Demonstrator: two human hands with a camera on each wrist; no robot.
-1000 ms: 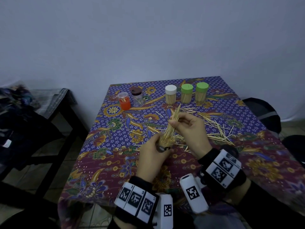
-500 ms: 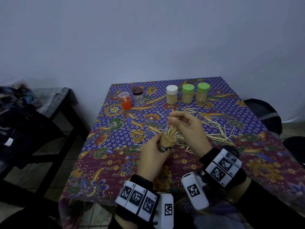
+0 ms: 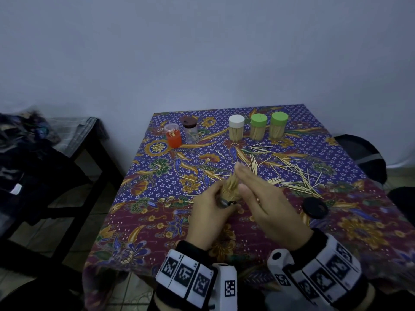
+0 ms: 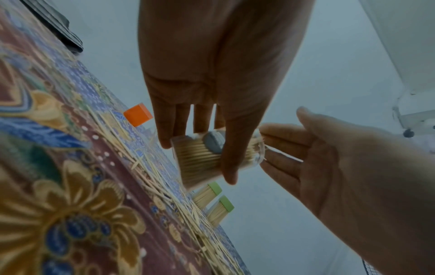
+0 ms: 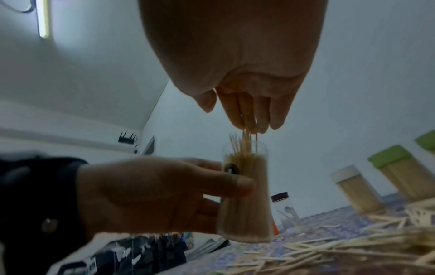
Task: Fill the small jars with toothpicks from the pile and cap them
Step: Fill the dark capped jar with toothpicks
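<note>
My left hand [image 3: 208, 212] grips a small clear jar [image 3: 229, 191] packed with toothpicks, held just above the patterned tablecloth [image 3: 157, 221]. A few toothpicks [image 5: 244, 141] stick out of the jar's [image 5: 244, 201] mouth. My right hand [image 3: 265, 205] has straight fingers [image 5: 249, 119] that press on those tips. In the left wrist view the jar [image 4: 200, 160] lies between my left fingers, with the right hand [image 4: 329, 158] at its mouth. The loose toothpick pile [image 3: 292, 171] is spread just beyond my right hand. A black cap [image 3: 314, 207] lies to the right of it.
At the far edge stand a white-capped jar [image 3: 236, 127] and two green-capped jars [image 3: 258, 126] [image 3: 279, 125], all full. Farther left are an orange jar [image 3: 172, 135] and a brown-capped jar [image 3: 190, 132]. A dark side table with clothes [image 3: 33, 153] stands to the left.
The tall bundle my right hand pinched has sunk into the jar. The right fingers have straightened and now press on the tips. The left hand kept its grip on the jar.
</note>
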